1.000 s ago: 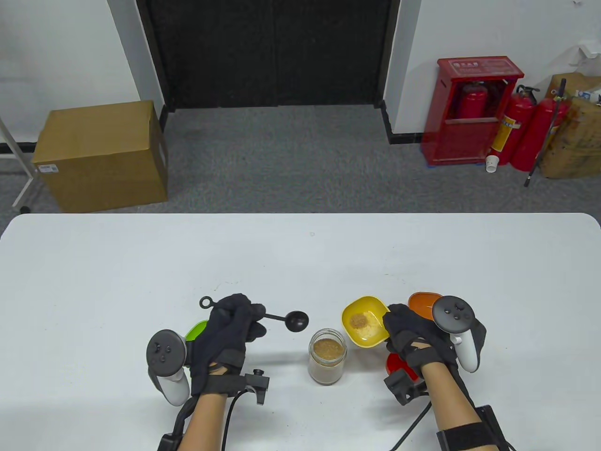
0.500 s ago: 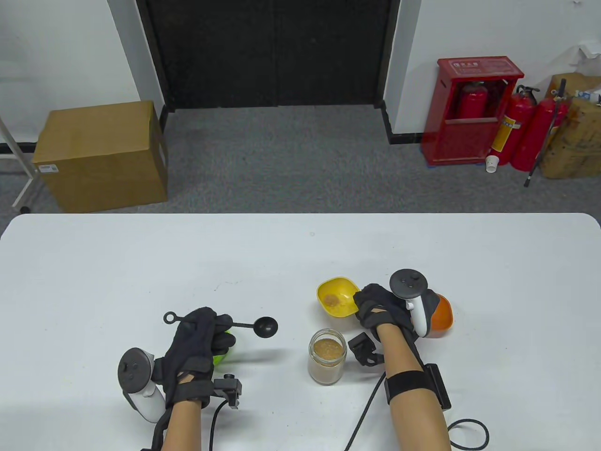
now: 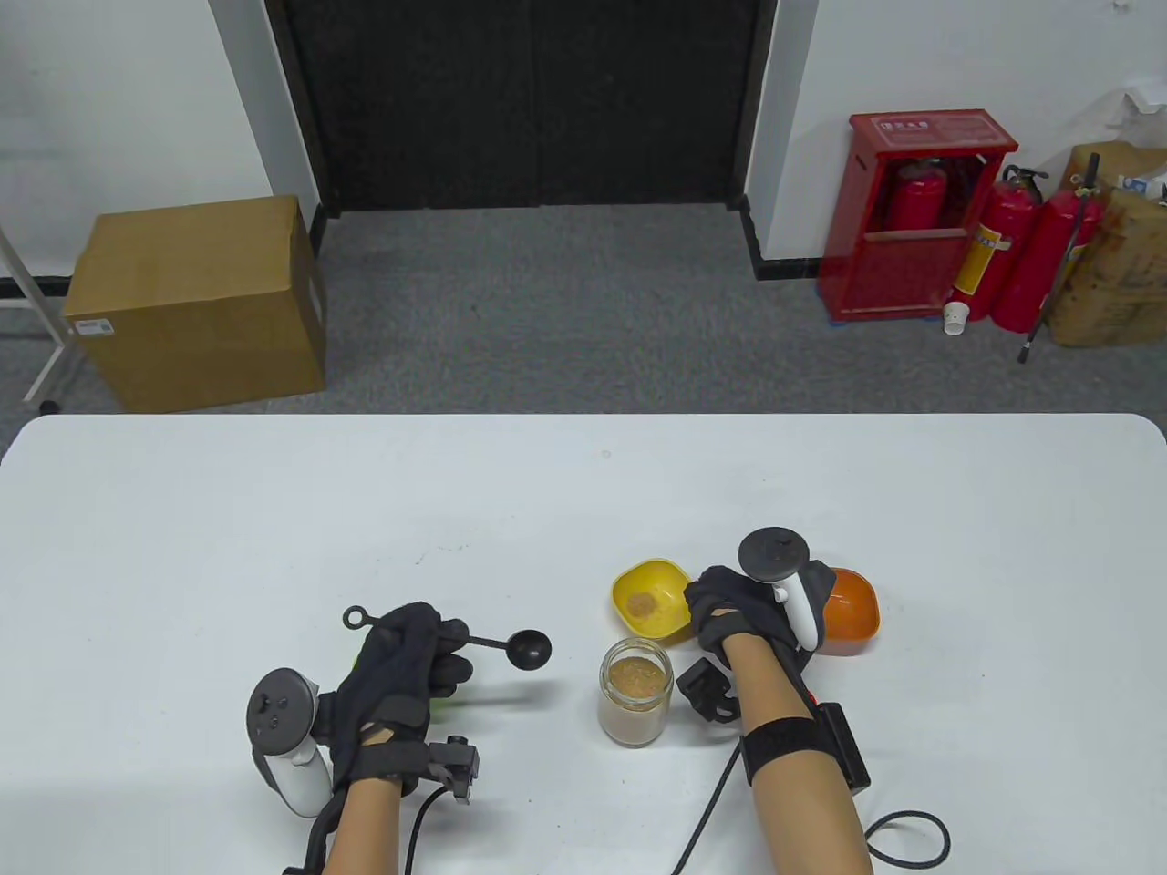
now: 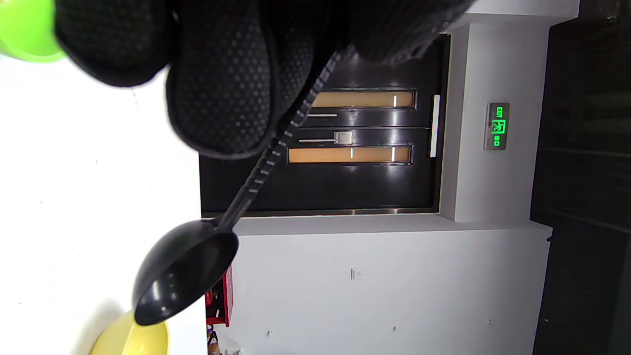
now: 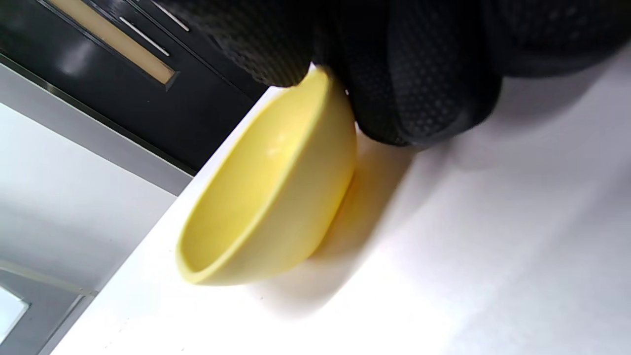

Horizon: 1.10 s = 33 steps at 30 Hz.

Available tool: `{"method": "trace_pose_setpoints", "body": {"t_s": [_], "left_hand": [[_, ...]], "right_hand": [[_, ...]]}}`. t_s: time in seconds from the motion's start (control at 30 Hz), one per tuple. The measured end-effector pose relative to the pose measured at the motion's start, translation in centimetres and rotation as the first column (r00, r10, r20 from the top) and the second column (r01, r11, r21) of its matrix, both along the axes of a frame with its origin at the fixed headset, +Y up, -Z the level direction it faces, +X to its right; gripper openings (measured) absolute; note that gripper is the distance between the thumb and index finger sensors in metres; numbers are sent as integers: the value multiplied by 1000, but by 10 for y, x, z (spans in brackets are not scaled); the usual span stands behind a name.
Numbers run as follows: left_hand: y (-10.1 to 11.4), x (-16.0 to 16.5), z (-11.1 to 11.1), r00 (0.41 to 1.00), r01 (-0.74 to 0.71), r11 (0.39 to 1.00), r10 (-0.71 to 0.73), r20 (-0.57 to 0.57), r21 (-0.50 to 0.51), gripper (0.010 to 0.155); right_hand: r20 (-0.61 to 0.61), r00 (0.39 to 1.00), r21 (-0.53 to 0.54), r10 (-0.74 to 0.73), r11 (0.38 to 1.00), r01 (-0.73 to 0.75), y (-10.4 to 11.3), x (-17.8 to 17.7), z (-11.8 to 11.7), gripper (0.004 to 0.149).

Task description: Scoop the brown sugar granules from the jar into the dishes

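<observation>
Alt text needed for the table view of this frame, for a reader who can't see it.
Two gloved hands work at a white table: the left hand holds an empty black scoop by its handle, and the right hand grips the rim of a yellow dish holding a little brown sugar. An open jar of sugar stands between them; an orange dish sits behind the right hand.

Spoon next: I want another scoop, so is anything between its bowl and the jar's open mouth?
Nothing visible. The spoon, gripped by the left hand, hangs left of the jar with only bare table between; the jar is lidless.

Three visible dishes — yellow (image 3: 649,597), orange (image 3: 853,609), green (image 4: 27,29) — one jar (image 3: 635,690), one scoop (image 3: 511,645)
</observation>
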<state>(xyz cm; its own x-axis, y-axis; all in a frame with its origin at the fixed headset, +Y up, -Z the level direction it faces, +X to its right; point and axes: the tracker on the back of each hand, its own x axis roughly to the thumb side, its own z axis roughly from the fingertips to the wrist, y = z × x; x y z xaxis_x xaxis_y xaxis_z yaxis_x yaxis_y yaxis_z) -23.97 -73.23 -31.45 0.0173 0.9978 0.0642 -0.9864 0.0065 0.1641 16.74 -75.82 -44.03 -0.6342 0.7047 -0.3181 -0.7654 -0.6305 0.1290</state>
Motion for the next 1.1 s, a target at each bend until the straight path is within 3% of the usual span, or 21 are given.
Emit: {"method": "trace_pose_setpoints", "body": {"t_s": [0.27,0.47,0.73,1.1], "left_hand": [[2,6,1,1000,9,1000,-9,25,2,48],[1,8,1,999,4,1000,-4,33,7,48],[1,10,0,999,0,1000,0,43,8,48],[0,9,0,999,-10,1000,10,41,-7,48]], "right_hand": [[-9,1000,144,-6,990,7,40,36,33,55],[138,985,253,101,958,-134,62,78,49,59],[332,926,129,178,964,-231,34,121,53,65],[395,887,-67,240,970,-233,5,136,48,70]]}}
